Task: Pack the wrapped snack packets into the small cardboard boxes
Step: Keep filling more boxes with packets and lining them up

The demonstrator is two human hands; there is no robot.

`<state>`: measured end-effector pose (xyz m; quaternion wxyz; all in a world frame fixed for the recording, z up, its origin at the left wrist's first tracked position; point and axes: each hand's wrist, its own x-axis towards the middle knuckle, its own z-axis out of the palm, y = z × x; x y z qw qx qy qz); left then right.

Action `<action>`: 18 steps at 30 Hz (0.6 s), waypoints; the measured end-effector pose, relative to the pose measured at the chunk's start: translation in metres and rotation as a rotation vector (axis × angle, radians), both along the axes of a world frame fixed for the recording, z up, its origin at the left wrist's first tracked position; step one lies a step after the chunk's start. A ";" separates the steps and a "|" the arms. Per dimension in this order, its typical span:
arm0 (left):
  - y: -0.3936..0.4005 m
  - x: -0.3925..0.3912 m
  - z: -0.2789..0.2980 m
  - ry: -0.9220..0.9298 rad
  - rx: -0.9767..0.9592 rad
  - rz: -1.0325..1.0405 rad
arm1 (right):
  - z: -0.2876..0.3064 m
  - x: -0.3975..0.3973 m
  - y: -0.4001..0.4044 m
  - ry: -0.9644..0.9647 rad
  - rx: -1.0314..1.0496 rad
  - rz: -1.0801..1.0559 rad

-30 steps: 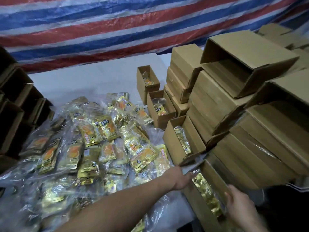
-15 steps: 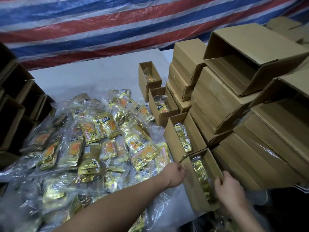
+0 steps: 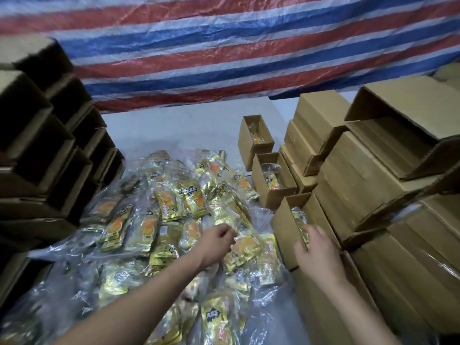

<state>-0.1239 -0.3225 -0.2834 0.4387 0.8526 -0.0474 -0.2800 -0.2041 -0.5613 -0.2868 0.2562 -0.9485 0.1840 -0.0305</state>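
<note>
Since the earlier frames the left hand (image 3: 216,241) has left the nearest box and gone to the pile, and the right hand (image 3: 317,250) has shifted from that box up to the next one in the row; the view has also swung left, so the dark stack shows more. Nearest, the left forearm crosses the packets (image 3: 159,220), a loose heap of gold wrappers in clear film covering the near and middle part of the table (image 3: 174,130). The left hand rests on the heap near its right side, fingers curled down among the wrappers; whether it has pinched one I cannot tell. Just right of it the right hand lies over the near end of an open box (image 3: 286,220), fingers bent on the gold packet (image 3: 300,224) standing in that box. Beyond it, toward the far edge, a second box (image 3: 267,185) holds one packet, and a third box (image 3: 245,145) holds another. Along the right edge closed and open cartons (image 3: 361,185) are stacked high, touching the row of boxes. Along the left edge stands a dark stack (image 3: 49,155) of empty cartons, open sides facing the heap. Behind the table hangs a red, white and blue striped tarp (image 3: 224,46).
</note>
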 end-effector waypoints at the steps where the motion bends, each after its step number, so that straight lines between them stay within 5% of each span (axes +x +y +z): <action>1: 0.015 0.005 0.004 -0.021 -0.004 0.044 | 0.002 0.010 0.013 -0.009 0.016 0.054; 6: 0.089 0.017 0.008 -0.149 0.042 0.262 | 0.010 0.044 0.083 0.034 0.106 0.305; 13: 0.169 0.004 -0.015 -0.369 0.435 0.308 | 0.007 0.070 0.153 0.055 0.097 0.534; 18: 0.202 0.001 -0.042 -0.277 0.719 0.213 | 0.000 0.070 0.165 0.122 0.090 0.554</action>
